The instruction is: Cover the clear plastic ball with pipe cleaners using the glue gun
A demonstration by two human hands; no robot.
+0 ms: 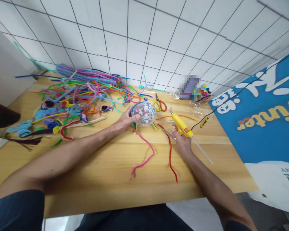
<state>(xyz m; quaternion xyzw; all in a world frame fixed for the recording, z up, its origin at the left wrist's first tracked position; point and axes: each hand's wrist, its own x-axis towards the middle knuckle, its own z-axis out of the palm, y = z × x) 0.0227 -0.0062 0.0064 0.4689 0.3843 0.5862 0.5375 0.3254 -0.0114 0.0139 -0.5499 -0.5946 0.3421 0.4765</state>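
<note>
My left hand [127, 121] grips a clear round ball [144, 113] with colourful bits inside, thumb on its near face and fingers hidden behind. Short green and yellow pieces [154, 126] show just below the ball. In my right hand [182, 141] is a yellow hot glue gun [181, 124], its nozzle pointing up and left toward the ball but apart from it. A clear glue stick [202, 150] sticks out of its back end. A pink pipe cleaner [151, 152] and a red pipe cleaner [170, 150] lie on the wooden table [106, 179] between my forearms.
Scissors [160, 104] with red and yellow handles lie behind the ball. A tangled heap of pipe cleaners [69, 106] covers the left, with a bundle [89, 74] behind. Clear plastic pieces [175, 94] and a yellow-black cutter [204, 122] sit right. A black cord [218, 109] runs over a blue sign [262, 118].
</note>
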